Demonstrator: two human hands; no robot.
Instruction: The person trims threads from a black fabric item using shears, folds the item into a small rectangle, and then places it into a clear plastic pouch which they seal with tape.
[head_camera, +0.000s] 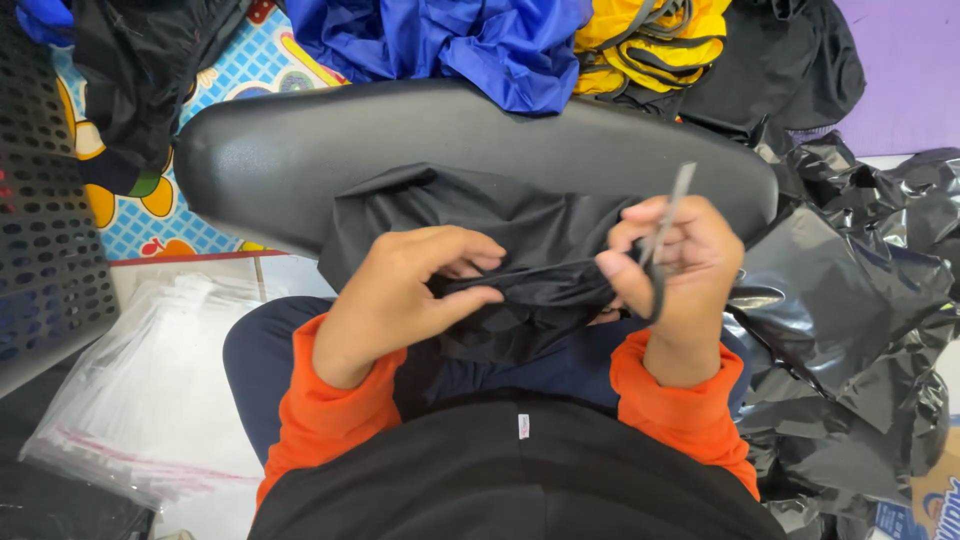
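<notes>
The left hand (400, 295) pinches the bunched edge of a black garment (500, 225) lying between both hands, keeping it taut. The right hand (680, 270) is closed on its black drawstring (655, 290), grey tip up, apparently to thread it.

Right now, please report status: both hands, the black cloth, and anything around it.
Left hand pinches black cloth. Right hand grips its cord and a thin grey tool. Clear bags left, black plastic bags right.

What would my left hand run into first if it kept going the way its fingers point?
Probably the right hand. The left hand points rightward along the bunched black fabric both hands pinch, though depth is unclear.
</notes>
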